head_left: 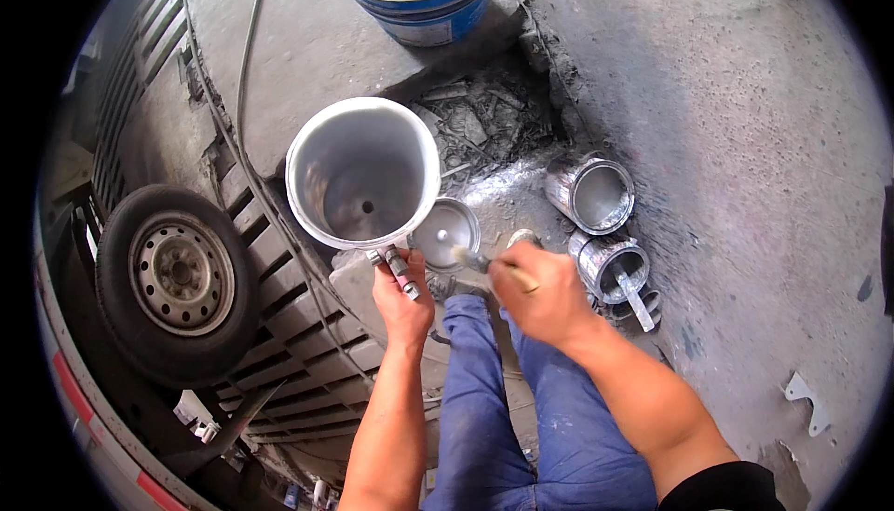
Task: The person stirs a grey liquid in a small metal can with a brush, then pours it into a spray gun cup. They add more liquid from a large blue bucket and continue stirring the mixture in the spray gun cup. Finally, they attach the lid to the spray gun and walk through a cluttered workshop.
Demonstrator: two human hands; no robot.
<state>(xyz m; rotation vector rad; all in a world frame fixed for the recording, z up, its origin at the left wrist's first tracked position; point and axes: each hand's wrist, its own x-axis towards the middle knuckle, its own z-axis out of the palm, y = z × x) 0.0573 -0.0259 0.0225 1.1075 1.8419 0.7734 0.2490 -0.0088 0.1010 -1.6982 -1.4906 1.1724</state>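
Observation:
A large cylindrical metal housing [363, 162] with a pale rim and a small hole in its bottom is tilted with its mouth toward me. My left hand [406, 306] is closed on the metal clamp fitting [401, 273] at the housing's near rim. A paintbrush [473, 259] with pale bristles and a wooden handle is gripped in my right hand [545, 295], slightly blurred. The bristles lie over the near right edge of a round, shallow pale piece [445, 227] with a small bump in its middle; whether they touch it I cannot tell.
Two paint-smeared cans [602, 196] lie to the right, a flat stick [635, 301] poking from the nearer one. A blue drum [424, 22] stands beyond a debris-filled pit [475, 115]. Leftward are a wheel [177, 269], slatted grating [307, 353] and cables [244, 101]. A metal bracket [808, 404] lies far right.

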